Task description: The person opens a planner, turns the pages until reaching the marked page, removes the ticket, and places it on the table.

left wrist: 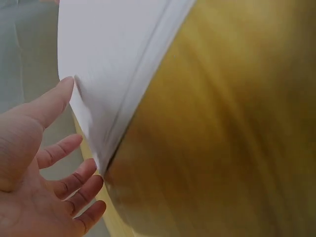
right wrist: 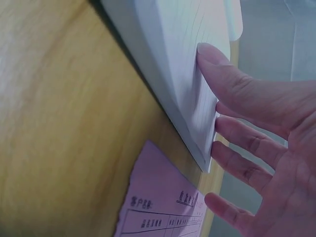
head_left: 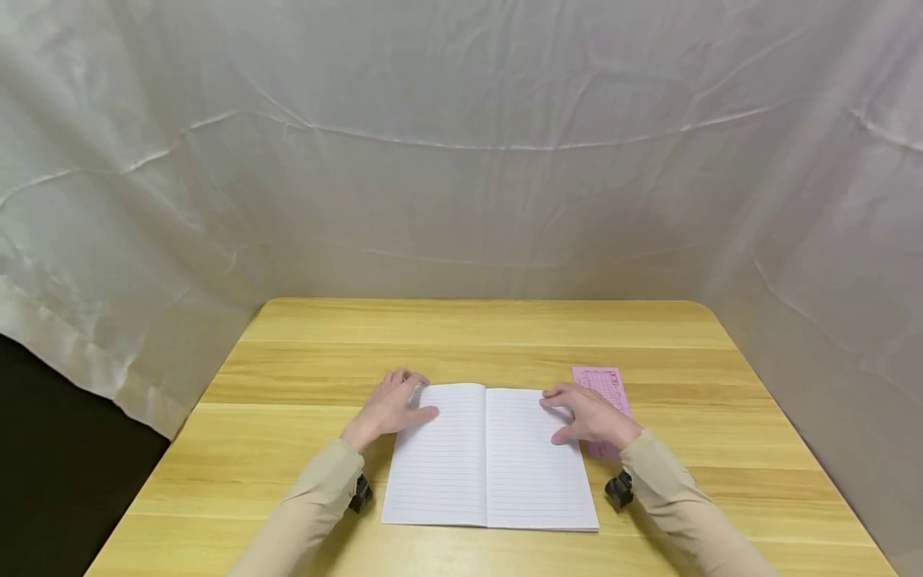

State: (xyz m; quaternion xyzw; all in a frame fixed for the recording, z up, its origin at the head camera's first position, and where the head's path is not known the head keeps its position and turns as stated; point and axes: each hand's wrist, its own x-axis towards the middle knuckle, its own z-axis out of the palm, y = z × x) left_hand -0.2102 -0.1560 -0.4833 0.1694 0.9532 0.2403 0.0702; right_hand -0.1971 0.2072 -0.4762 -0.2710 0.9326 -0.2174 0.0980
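An open lined notebook (head_left: 447, 457) lies flat on the wooden table, both white pages facing up. At its upper left corner is my left hand (head_left: 389, 409), fingers spread and relaxed. In the left wrist view the left thumb (left wrist: 61, 96) lies along the page edge, the other fingers just outside the corner. My right hand (head_left: 591, 413) reaches over the upper right corner. The right wrist view puts its thumb (right wrist: 212, 54) over the right page, with loosely bent fingers along the edge. A pink printed slip (head_left: 609, 389) lies partly under this hand in the head view.
The wooden table (head_left: 317, 320) has rounded far corners. Pale cloth (head_left: 476, 200) hangs behind it and along both sides. Black wrist cameras sit under both wrists, the left camera (head_left: 360, 493) and the right camera (head_left: 618, 489). A dark area (head_left: 65, 449) shows at the lower left.
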